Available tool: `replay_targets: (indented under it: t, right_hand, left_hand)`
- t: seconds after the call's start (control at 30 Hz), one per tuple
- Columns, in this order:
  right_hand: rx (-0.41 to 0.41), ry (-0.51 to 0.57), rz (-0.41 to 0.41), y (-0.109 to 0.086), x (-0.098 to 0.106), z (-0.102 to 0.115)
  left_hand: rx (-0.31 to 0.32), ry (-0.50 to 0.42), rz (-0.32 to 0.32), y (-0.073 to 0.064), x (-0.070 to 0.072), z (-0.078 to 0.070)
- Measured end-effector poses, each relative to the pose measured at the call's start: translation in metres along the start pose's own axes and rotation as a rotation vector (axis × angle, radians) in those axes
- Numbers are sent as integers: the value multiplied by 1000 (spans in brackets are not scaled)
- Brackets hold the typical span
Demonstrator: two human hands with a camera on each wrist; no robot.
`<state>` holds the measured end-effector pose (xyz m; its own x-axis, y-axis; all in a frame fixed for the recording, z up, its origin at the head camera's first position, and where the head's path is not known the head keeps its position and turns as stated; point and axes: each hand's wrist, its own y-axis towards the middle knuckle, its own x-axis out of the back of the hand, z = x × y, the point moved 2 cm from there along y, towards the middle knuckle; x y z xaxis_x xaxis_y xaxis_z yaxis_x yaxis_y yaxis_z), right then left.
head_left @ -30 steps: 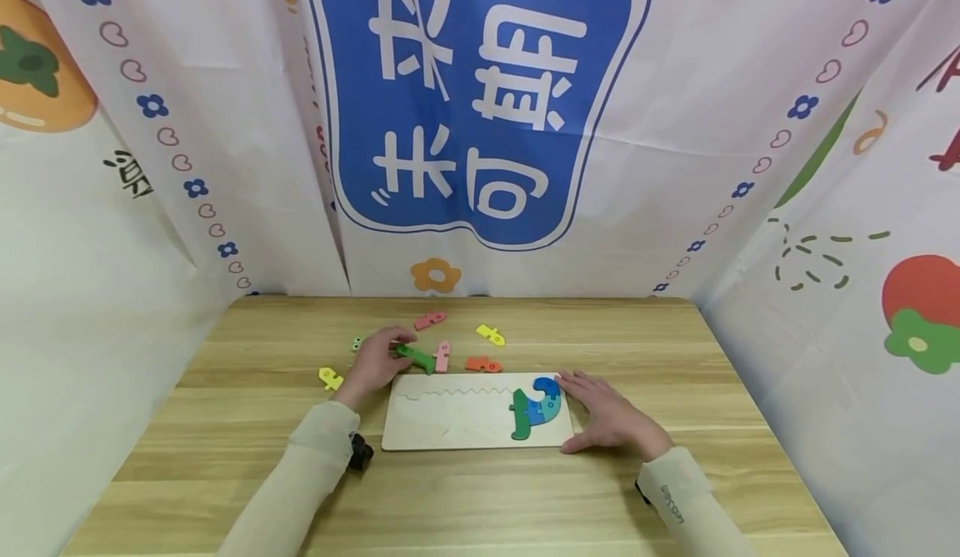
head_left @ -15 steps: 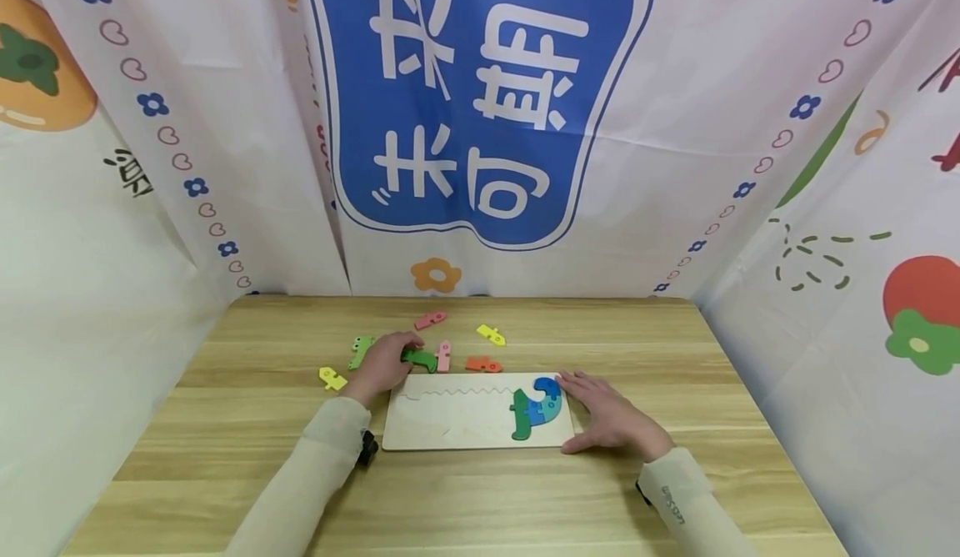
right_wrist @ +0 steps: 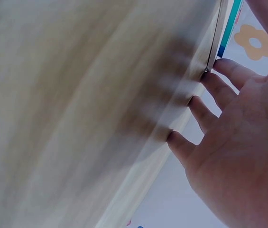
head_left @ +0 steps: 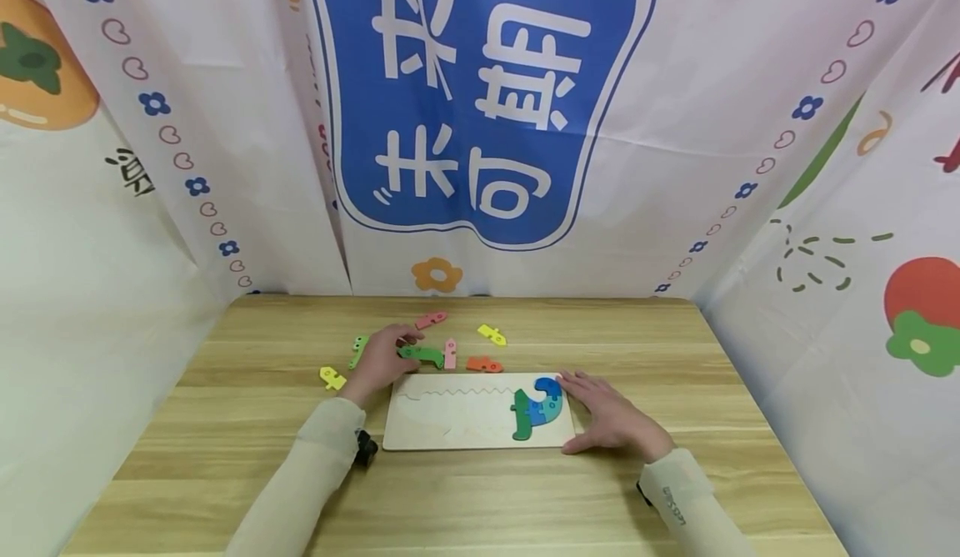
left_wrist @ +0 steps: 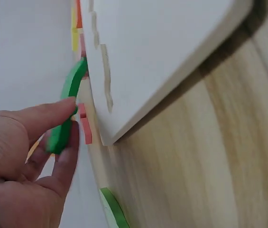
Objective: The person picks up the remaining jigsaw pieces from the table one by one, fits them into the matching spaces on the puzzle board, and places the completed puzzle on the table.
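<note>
My left hand (head_left: 381,363) pinches a dark green puzzle piece (head_left: 426,356) between thumb and fingers, behind the upper left corner of the pale wooden puzzle board (head_left: 457,424). The left wrist view shows this green piece (left_wrist: 67,90) tilted. My right hand (head_left: 609,418) spreads along the board's right edge, fingers at the upper corner and thumb at the lower one. In the right wrist view its fingers (right_wrist: 224,92) are extended, the nearest touching the board edge. Joined blue and green puzzle pieces (head_left: 536,411) lie on the board's right part.
Behind the board lie a pink piece (head_left: 450,354), an orange piece (head_left: 483,364), a yellow piece (head_left: 492,335) and a red-pink piece (head_left: 431,320). A light green piece with eyes (head_left: 357,350) and another yellow piece (head_left: 332,378) lie left of my left hand.
My left hand has shifted slightly, turning the green piece and moving it a little right. The pink piece beside it has slid slightly right. My right hand and the board stay put.
</note>
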<state>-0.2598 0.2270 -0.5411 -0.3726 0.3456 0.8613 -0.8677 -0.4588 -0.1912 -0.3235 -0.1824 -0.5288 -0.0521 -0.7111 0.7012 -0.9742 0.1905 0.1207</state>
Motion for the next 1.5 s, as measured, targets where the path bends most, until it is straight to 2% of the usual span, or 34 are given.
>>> replay_targets:
  t: [0.17, 0.33, 0.57, 0.93, 1.2, 1.37, 1.5]
  right_hand:
    - [2, 2, 3, 0, 0, 1]
    - [3, 4, 2, -1, 0, 1]
    - [12, -6, 0, 0, 0, 0]
    - [-6, 1, 4, 0, 1, 1]
    - [-4, -18, 5, 0, 2, -1]
    - [6, -5, 7, 0, 2, 0]
    - [5, 3, 8, 1, 2, 1]
  left_hand:
    - [43, -133, -45, -1, 5, 1]
    - [79, -217, -47, 0, 7, 3]
    - [94, -263, -36, 0, 7, 1]
    - [105, -279, -11, -1, 5, -3]
    - [119, -157, -7, 2, 2, 2]
    - [131, -2, 37, 4, -3, 5]
    - [93, 120, 74, 5, -7, 5]
